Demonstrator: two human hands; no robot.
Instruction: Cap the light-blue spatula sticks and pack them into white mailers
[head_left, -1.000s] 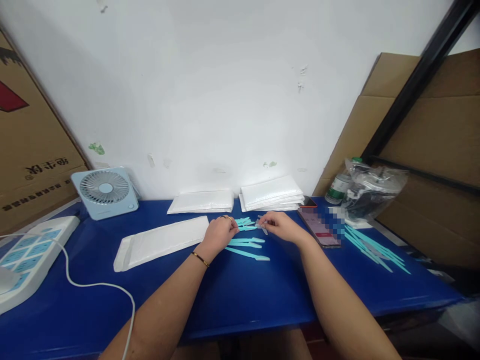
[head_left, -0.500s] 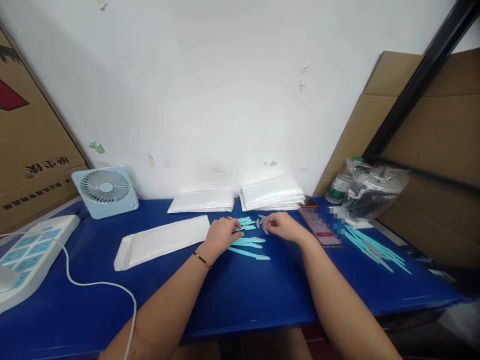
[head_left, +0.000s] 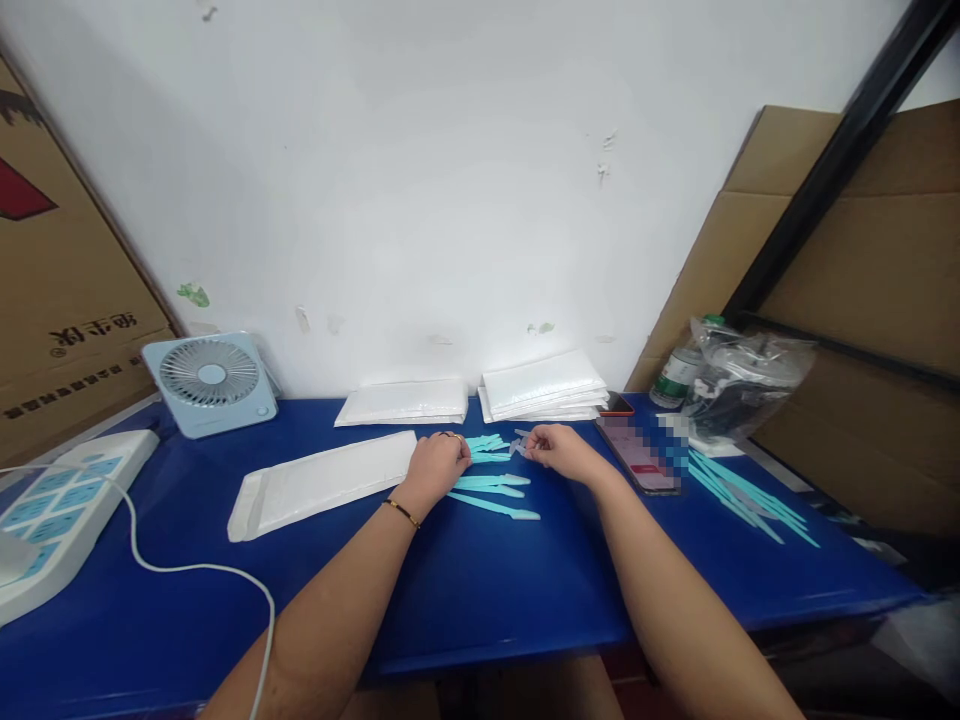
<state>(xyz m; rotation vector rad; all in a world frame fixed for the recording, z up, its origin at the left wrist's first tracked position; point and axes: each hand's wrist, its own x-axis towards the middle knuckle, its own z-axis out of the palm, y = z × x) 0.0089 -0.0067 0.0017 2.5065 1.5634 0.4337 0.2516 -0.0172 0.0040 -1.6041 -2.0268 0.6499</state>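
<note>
My left hand (head_left: 433, 472) is closed around the handle ends of several turquoise eyebrow razors (head_left: 489, 447), whose other ends point right. My right hand (head_left: 562, 452) is closed in a pinch at a small clear blade cover (head_left: 519, 444), right beside those razor tips. Exactly which cover lies between the fingertips is hard to make out. Just below, more turquoise razors (head_left: 495, 487) lie on the blue table (head_left: 495, 590), fanned out, their handle ends partly hidden by my left hand. A flat white padded mailer (head_left: 322, 485) lies left of my left hand.
Two piles of white mailers (head_left: 401, 402) (head_left: 544, 387) rest against the wall. To the right are a phone (head_left: 639, 455), more turquoise sticks (head_left: 754, 497), a bottle (head_left: 677, 375) and a clear plastic bag (head_left: 750, 385). A fan (head_left: 210, 380) and a power strip (head_left: 75, 510) with a cable stand left.
My left hand has shifted slightly left and its fingers have drawn together at the razor handles. My right fingertips have moved slightly up and left, with the clear covers shifted there.
</note>
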